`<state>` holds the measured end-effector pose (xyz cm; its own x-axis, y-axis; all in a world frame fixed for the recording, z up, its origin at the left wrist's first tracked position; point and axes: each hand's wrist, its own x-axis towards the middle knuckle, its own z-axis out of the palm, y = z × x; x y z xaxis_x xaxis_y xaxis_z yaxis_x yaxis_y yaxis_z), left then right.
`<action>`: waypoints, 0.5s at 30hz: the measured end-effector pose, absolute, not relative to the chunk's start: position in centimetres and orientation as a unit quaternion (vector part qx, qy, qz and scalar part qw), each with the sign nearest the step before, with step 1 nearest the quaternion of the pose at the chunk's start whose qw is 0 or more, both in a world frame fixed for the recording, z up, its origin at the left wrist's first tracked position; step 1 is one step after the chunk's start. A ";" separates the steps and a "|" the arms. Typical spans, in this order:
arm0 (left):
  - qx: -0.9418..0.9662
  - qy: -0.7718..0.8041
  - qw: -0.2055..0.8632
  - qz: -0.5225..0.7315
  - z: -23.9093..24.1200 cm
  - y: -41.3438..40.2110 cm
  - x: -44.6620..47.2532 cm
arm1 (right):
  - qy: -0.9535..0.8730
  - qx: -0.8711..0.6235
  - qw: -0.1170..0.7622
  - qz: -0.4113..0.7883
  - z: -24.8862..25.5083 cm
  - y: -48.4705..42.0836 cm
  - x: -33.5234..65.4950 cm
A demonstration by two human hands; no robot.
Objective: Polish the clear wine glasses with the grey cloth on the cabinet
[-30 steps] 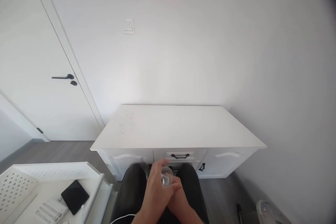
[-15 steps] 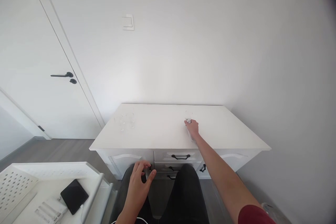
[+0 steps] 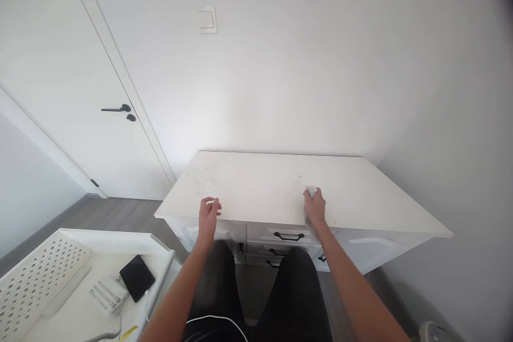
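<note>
My right hand (image 3: 315, 206) is closed around a crumpled white cloth (image 3: 311, 191), low over the front of the white cabinet top (image 3: 260, 187). Part of the cloth hangs below the fingers. Loosely bent, my left hand (image 3: 209, 214) hovers over the front left of the same top with nothing visible in it. Beyond it, faint outlines of clear glasses (image 3: 211, 175) show at the back left; their exact shape is hard to make out. Faint small reddish marks (image 3: 300, 176) lie on the top behind my right hand.
Drawers with dark handles (image 3: 289, 236) face my knees. A white cart (image 3: 156, 240) at lower left carries a black tablet-like object (image 3: 137, 278), a white box (image 3: 108, 295) and a cable. A door (image 3: 80, 64) stands at left; the wall rises behind the cabinet.
My left hand has risen from beside my knee to above the cabinet's front left. My right hand, still gripping the cloth, has drawn back toward the front edge. The view has shifted.
</note>
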<state>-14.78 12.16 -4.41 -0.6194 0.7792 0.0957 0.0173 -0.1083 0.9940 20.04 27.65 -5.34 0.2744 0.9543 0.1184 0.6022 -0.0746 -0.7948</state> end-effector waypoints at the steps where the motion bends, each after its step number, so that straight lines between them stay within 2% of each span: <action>1: 0.289 0.571 0.322 0.698 -4.0 13.2 -15.3 | -0.566 -0.685 0.399 0.224 -5.6 25.4 20.2; 4: 0.196 0.483 0.425 0.740 -3.1 16.1 -16.6 | -0.549 -0.659 0.465 0.220 -7.3 17.5 20.5; 8: 0.169 0.437 0.483 0.740 -2.8 18.8 -17.8 | -0.400 -0.645 0.455 0.466 -11.1 7.5 21.5; 10: 0.151 0.427 0.487 0.747 -2.8 19.6 -18.3 | -0.294 -0.660 0.438 0.536 -13.2 3.9 22.9; 13: 0.130 0.419 0.493 0.752 -2.6 20.2 -18.7 | -0.203 -0.710 0.397 0.545 -15.8 0.4 25.7; 15: 0.126 0.405 0.500 0.755 -2.2 20.5 -18.8 | -0.208 -0.705 0.410 0.540 -16.8 -1.1 27.4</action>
<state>-18.79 20.49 -2.24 -0.4681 0.8570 -0.2157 -0.6535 -0.1714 0.7372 27.39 -1.06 -16.77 0.3302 0.7359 -0.5911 -0.1505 -0.5772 -0.8027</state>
